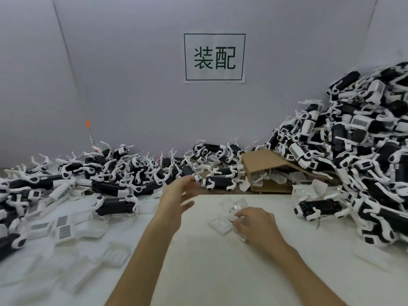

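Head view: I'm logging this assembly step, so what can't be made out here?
All in the head view:
Clear plastic parts: right hand grips them, its fingers covering their shape.
Left hand: motion-blurred, finger pose unclear.
Cardboard box: inside partly shadowed.
Right pile: cut by frame edge.

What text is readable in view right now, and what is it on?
"装配": on the wall sign.
Barcode labels on the parts and white trays: too small to read.
Clear tray in the right hand: no text seen.
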Demonstrator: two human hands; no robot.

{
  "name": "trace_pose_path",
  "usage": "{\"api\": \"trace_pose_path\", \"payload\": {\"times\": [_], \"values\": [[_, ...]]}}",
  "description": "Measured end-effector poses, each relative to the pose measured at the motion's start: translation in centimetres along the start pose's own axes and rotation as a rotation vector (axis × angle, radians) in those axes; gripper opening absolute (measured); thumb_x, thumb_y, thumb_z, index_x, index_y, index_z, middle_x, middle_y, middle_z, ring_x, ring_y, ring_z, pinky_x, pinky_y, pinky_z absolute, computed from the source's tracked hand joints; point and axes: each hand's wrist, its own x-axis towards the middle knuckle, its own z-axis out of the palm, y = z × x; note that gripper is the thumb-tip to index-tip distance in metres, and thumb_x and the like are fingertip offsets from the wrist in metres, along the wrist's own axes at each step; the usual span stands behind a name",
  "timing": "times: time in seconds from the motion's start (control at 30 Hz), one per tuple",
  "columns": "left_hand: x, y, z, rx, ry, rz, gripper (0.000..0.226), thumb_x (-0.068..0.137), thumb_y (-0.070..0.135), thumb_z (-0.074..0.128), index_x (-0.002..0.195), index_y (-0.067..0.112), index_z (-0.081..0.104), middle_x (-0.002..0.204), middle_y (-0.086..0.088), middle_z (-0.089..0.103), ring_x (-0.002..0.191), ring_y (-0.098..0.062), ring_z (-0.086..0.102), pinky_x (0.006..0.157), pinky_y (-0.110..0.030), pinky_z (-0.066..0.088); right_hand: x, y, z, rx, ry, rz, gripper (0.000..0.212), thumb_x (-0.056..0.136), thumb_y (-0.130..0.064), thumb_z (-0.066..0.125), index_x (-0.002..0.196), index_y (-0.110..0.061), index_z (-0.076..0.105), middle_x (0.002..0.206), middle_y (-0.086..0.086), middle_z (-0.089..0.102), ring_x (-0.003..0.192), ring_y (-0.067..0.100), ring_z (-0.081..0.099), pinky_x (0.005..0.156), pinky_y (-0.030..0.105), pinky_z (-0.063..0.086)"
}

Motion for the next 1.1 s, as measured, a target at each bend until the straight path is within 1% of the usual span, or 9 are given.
{"api": "trace_pose_path", "payload": {"times": [0.13, 0.23, 0.33, 0.53, 0.67, 0.83, 0.93, 1.03, 1.1], "values": [[2.2, 3.8, -4.4, 0.843, 0.055, 0.263, 0.034, 0.092, 0.015, 0.063, 0.125, 0.024, 0.06, 0.126, -0.001, 0.064, 0.107, -0.018, 0.059, 0.085, -0.035, 0.045, 0.0, -0.4, -0.4, 0.049, -0.004, -0.001, 0.026, 0.092, -0.041, 0.061, 0.117, -0.037, 0.066, 0.121, -0.017, 0.066, 0.121, 0.008, 0.051, 0.098, 0.03, 0.024], [3.6, 4.0, -9.9, 1.548, 0.233, 0.082, 0.057, 0.088, 0.016, 0.064, 0.142, 0.027, 0.045, 0.143, -0.005, 0.05, 0.133, -0.029, 0.042, 0.108, -0.05, 0.036, -0.2, -0.9, -1.1, 0.105, 0.036, 0.021, 0.037, 0.093, -0.036, 0.064, 0.129, -0.037, 0.059, 0.116, -0.011, 0.066, 0.114, 0.01, 0.053, 0.102, 0.028, 0.025], [4.6, 2.9, -14.4, 1.712, 0.246, -0.132, 0.046, 0.088, 0.022, 0.061, 0.131, 0.021, 0.047, 0.134, -0.008, 0.053, 0.135, -0.032, 0.042, 0.114, -0.056, 0.029, -0.7, -1.0, -1.5, 0.283, 0.142, 0.029, 0.038, 0.093, -0.028, 0.064, 0.13, -0.036, 0.058, 0.111, -0.007, 0.066, 0.104, 0.012, 0.05, 0.108, 0.032, 0.032], [5.6, 0.6, -16.5, 1.945, 0.475, 0.203, 0.045, 0.083, 0.053, 0.068, 0.124, 0.033, 0.063, 0.127, 0.0, 0.059, 0.124, -0.025, 0.046, 0.11, -0.052, 0.026, -1.0, -1.1, -2.0, 0.463, 0.179, 0.002, 0.058, 0.088, -0.019, 0.073, 0.139, -0.03, 0.048, 0.115, -0.01, 0.06, 0.11, 0.013, 0.055, 0.093, 0.028, 0.047], [5.8, 0.6, -15.9, 2.082, 0.419, 0.158, 0.05, 0.083, 0.057, 0.065, 0.127, 0.034, 0.06, 0.132, 0.0, 0.055, 0.128, -0.026, 0.044, 0.109, -0.051, 0.031, -1.0, -0.9, -1.9, 0.508, 0.165, -0.024, 0.054, 0.084, -0.005, 0.074, 0.126, -0.032, 0.053, 0.117, -0.013, 0.062, 0.11, 0.008, 0.058, 0.087, 0.019, 0.048], [4.9, 1.0, -12.5, 1.694, 0.52, 0.394, 0.028, 0.089, 0.032, 0.069, 0.115, 0.024, 0.065, 0.107, 0.001, 0.072, 0.11, -0.026, 0.061, 0.112, -0.054, 0.026, -0.9, -1.2, -1.9, 0.614, 0.181, -0.03, 0.058, 0.081, 0.005, 0.073, 0.107, -0.043, 0.055, 0.11, -0.02, 0.063, 0.101, -0.006, 0.059, 0.071, 0.012, 0.051], [3.7, 2.0, -8.9, 1.109, 0.443, 0.557, 0.022, 0.087, 0.032, 0.076, 0.106, 0.023, 0.067, 0.083, 0.008, 0.068, 0.087, -0.023, 0.065, 0.089, -0.042, 0.045, -0.8, -1.6, -2.2, 0.755, 0.157, -0.002, 0.049, 0.082, 0.0, 0.076, 0.112, -0.035, 0.06, 0.111, -0.016, 0.065, 0.097, -0.001, 0.061, 0.07, 0.014, 0.051], [2.5, 2.5, -4.9, 0.219, 0.21, 0.328, 0.021, 0.092, 0.028, 0.072, 0.108, 0.017, 0.065, 0.102, -0.005, 0.072, 0.095, -0.023, 0.069, 0.087, -0.041, 0.055, -0.7, -1.8, -2.7, 1.05, 0.092, 0.091, 0.027, 0.091, -0.013, 0.07, 0.116, -0.023, 0.065, 0.109, 0.003, 0.07, 0.091, 0.016, 0.065, 0.072, 0.025, 0.05], [1.6, 1.2, -2.6, -0.12, 0.057, 0.098, 0.033, 0.097, 0.036, 0.062, 0.118, 0.01, 0.063, 0.111, -0.009, 0.071, 0.097, -0.022, 0.067, 0.079, -0.034, 0.054, -0.7, -1.5, -3.0, 1.214, 0.038, 0.134, 0.019, 0.096, -0.019, 0.063, 0.114, -0.019, 0.069, 0.104, 0.011, 0.07, 0.085, 0.017, 0.063, 0.07, 0.027, 0.048]]}}
